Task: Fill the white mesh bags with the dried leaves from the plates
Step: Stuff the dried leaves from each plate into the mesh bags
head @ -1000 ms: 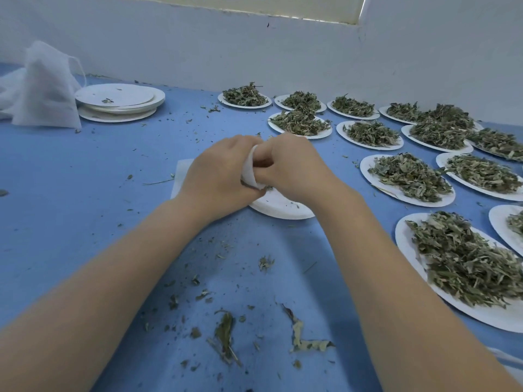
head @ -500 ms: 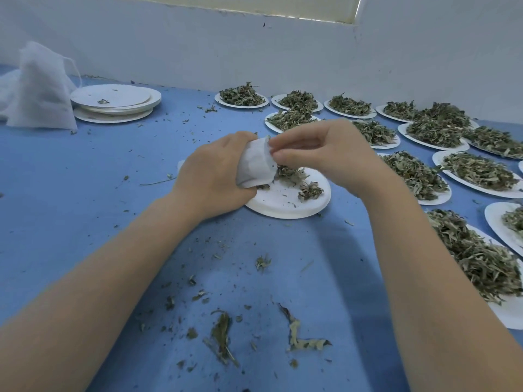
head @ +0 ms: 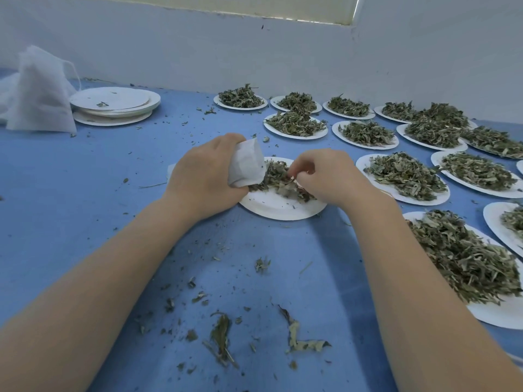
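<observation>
At the centre of the frame, the curled fingers of the right hand pinch a clump of the dried grey-green leaves lying on a round white paper plate. Just left of it, the left hand grips a small white mesh bag, fingers wrapped round its back, its lower end touching the leaf pile on the same plate. Both bare forearms run from the bottom corners of the frame up to that plate.

The plate sits on a blue cloth-covered table littered with crumbs and broken leaf; larger scraps of leaf lie in the lower middle of the frame, between the arms. To the right and upper right, many more white paper plates heaped with dried leaves stand in rows, close together, some rims overlapping, the rows reaching back to the wall. In the upper left, a stack of emptied white plates carries only a few flecks, and beside it, at the frame's left edge, a pile of white mesh bags stands loosely upright, one drawstring looping out.

A plain pale wall closes the far side of the table, with a lighter cream band along the top of the frame, ending near the upper right corner.
</observation>
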The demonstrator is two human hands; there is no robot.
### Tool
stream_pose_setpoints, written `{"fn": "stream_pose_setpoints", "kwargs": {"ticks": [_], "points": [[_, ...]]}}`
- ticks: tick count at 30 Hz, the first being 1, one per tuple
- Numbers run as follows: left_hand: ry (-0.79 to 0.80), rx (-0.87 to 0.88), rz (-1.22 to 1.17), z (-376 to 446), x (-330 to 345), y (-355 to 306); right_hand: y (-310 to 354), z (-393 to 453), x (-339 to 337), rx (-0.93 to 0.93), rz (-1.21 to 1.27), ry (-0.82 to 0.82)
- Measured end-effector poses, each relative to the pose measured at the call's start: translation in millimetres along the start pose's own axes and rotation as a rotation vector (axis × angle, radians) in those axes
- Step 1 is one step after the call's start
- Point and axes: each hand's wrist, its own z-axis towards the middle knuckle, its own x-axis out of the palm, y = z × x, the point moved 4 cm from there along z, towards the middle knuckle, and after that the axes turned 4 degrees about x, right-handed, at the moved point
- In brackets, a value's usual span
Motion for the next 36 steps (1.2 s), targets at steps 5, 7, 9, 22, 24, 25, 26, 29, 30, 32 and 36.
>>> {"fn": "stream_pose_setpoints", "kwargs": {"ticks": [5, 7, 9, 22, 24, 25, 26, 29, 30, 32, 36], "points": [[0.005, -0.006, 0.002, -0.5, 0.4, 1.3, 10.8, -4.7, 9.5, -0.087, 0.003, 0.119], [0.010, -0.009, 0.005, -0.6, 0.7, 1.5, 11.5, -5.7, 7.7, -0.091, -0.012, 0.139], [0.009, -0.012, 0.004, -0.4, 0.3, 2.2, 8.3, -5.9, 1.1, -0.070, 0.001, 0.140], [0.016, 0.003, 0.004, -1.1, 0.2, 1.5, 8.9, -11.7, -4.5, -0.052, -0.009, 0.217], [0.019, 0.002, 0.006, -1.3, 0.6, 1.7, 6.0, -11.2, -7.4, -0.001, -0.055, 0.225], [0.017, 0.001, 0.008, -1.3, 0.6, 1.7, 6.0, -11.0, -6.2, 0.023, -0.102, 0.239], [0.015, 0.000, 0.009, -1.4, 0.4, 1.5, 6.9, -10.5, -3.4, 0.039, -0.149, 0.248], [0.017, 0.000, 0.008, -1.4, 0.4, 1.2, 11.2, -6.6, 6.5, 0.045, -0.216, 0.218], [0.017, 0.001, 0.008, -1.3, 0.5, 1.3, 12.4, -5.6, 9.1, 0.036, -0.212, 0.204], [0.017, 0.002, 0.013, -1.4, 0.6, 1.8, 14.8, -5.0, 12.3, 0.005, -0.182, 0.181], [0.018, 0.008, 0.027, -1.3, 1.6, 2.2, 13.5, -5.4, 11.0, 0.014, 0.006, 0.106]]}}
